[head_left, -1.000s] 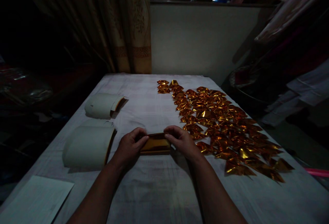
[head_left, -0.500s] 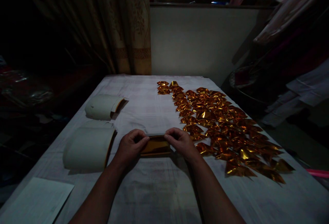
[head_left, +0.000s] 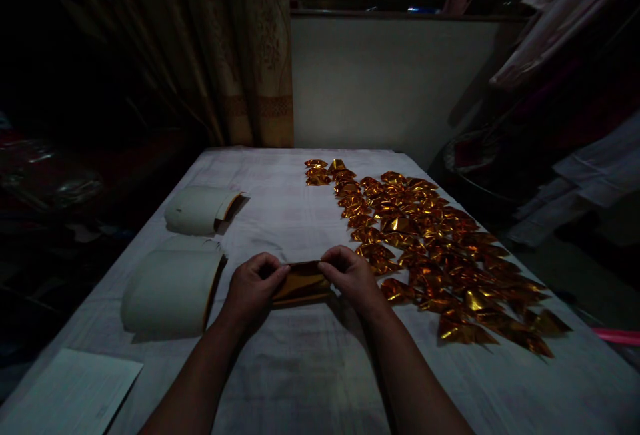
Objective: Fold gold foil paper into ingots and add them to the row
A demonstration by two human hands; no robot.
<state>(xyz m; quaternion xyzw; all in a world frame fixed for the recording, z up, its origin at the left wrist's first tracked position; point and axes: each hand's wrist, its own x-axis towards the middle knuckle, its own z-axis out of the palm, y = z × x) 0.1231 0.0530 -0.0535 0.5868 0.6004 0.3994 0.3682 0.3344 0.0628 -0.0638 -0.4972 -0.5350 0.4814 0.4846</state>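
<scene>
Between my two hands is a sheet of gold foil paper (head_left: 303,283), folded into a low, wide strip just above the cloth. My left hand (head_left: 255,283) pinches its far left corner between thumb and fingertips. The far right corner is pinched the same way by my right hand (head_left: 351,278). To the right lie many folded gold foil ingots (head_left: 425,235), spread over the cloth and partly overlapping. Left of my hands sit two curved stacks of pale-backed paper, a larger stack (head_left: 170,288) nearer me and a smaller stack (head_left: 200,210) behind it.
A white patterned cloth (head_left: 300,375) covers the table. At the front left lies a flat pale sheet (head_left: 75,388). Beyond the far edge are a brown curtain (head_left: 250,55) and a white wall (head_left: 375,82). Light-coloured clothes (head_left: 565,35) hang at the right. The room is dim.
Both hands stay nearly in place, still pinching the foil paper. Its far edge seems folded slightly further toward me, with the pale strip along it less visible.
</scene>
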